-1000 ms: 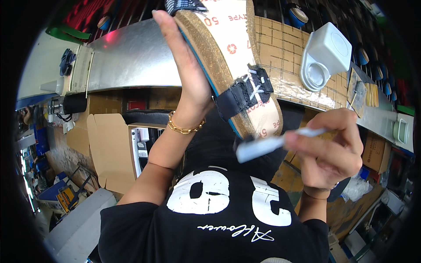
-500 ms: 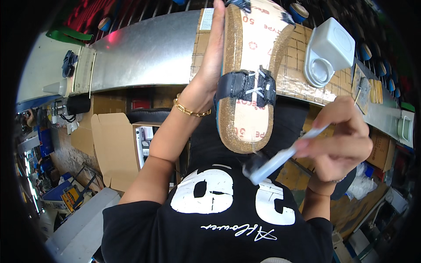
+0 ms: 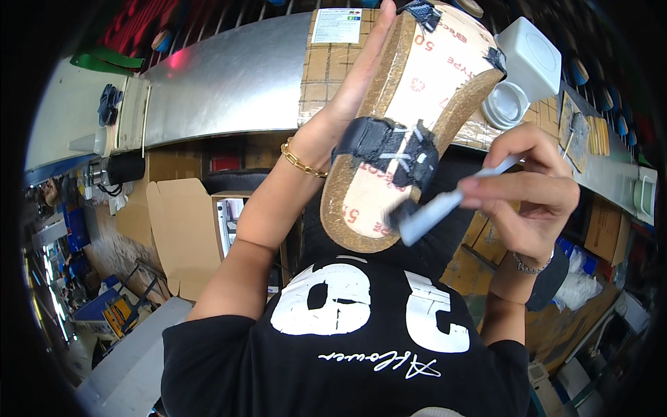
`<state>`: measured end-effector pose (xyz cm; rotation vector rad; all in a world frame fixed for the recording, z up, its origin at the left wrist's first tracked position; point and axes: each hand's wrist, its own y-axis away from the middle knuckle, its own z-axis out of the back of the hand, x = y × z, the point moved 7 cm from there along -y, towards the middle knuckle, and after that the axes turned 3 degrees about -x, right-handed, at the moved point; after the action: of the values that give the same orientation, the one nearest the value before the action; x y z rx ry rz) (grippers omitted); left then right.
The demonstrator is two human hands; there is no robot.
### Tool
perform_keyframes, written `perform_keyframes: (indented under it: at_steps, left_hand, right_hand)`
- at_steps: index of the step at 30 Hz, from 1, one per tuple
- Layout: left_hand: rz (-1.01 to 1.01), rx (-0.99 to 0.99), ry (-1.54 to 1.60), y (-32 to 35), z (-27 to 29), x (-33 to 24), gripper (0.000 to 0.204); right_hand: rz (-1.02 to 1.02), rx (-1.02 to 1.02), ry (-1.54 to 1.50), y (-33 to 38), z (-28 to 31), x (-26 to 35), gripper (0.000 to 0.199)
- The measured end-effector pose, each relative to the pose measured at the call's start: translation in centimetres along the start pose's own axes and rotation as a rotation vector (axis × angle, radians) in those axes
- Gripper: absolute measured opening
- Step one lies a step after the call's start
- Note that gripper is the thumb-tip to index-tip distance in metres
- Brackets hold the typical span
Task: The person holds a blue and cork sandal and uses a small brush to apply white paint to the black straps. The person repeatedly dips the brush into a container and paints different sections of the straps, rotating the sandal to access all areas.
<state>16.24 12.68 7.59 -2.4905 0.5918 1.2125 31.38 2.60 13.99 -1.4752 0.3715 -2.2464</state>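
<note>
Cork-edged sole (image 3: 410, 97), more slanted than before, held by left hand (image 3: 347, 105), brush (image 3: 432, 214) pinched in right hand (image 3: 529, 191), now overlapping sole's edge

The one view comes from the wearer's head, the left of two fisheye cameras side by side, facing steeply down past the chest. The black shirt (image 3: 361, 351) spreads wide at six o'clock, close beneath the lens. The left forearm (image 3: 271, 198) enters from about half past seven, the right forearm (image 3: 511, 288) from about four. Near the lens, the left hand (image 3: 347, 104) shows at twelve o'clock and the right hand (image 3: 528, 191) at three. Farther off, the metal counter (image 3: 215, 90) curves across from ten o'clock, its edge bent; darkness rounds the corners.
</note>
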Motion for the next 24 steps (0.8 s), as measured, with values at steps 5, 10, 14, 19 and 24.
perform_keyframes:
  at_steps: [5, 10, 14, 19, 24]
  left_hand:
    - [0.02, 0.008, 0.0, 0.4, 0.2, 0.1, 0.088]
    - [0.041, 0.009, 0.011, 0.9, 0.4, 0.0, 0.087]
    - [0.055, 0.02, 0.031, 0.8, 0.8, 0.1, 0.087]
    - [0.087, 0.063, 0.084, 0.9, 0.9, -0.1, 0.087]
    - [0.064, -0.145, -0.064, 2.1, 3.1, 0.1, 0.083]
  right_hand:
    - [0.012, 0.027, -0.113, 0.1, 0.4, 0.1, 0.025]
    - [-0.034, 0.055, -0.097, 0.3, -0.3, 0.5, 0.028]
    - [0.02, -0.016, 0.253, 1.7, -1.3, 2.6, 0.022]
    - [0.031, -0.052, 0.107, -0.8, -1.1, 2.7, 0.016]
    - [0.236, -0.539, 0.467, -7.5, 0.5, -1.4, 0.019]
